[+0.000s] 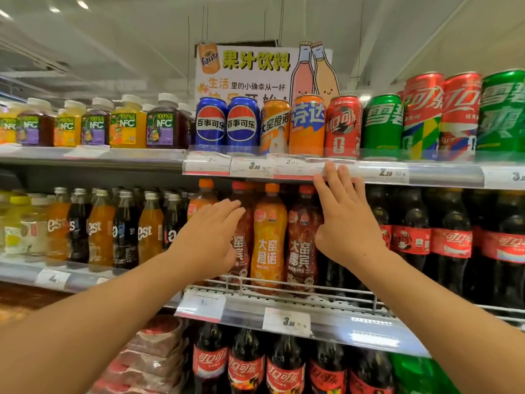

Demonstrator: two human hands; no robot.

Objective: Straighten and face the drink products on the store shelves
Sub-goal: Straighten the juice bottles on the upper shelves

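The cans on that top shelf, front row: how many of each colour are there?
Blue cans: 2
Orange cans: 2
Red cans: 3
Green cans: 2
Total: 9 in the front row; the last green can is cut off by the picture's right edge.

A shop: shelves (312, 317) of canned and bottled drinks, price tags (286, 321), a hanging juice sign (250, 72).
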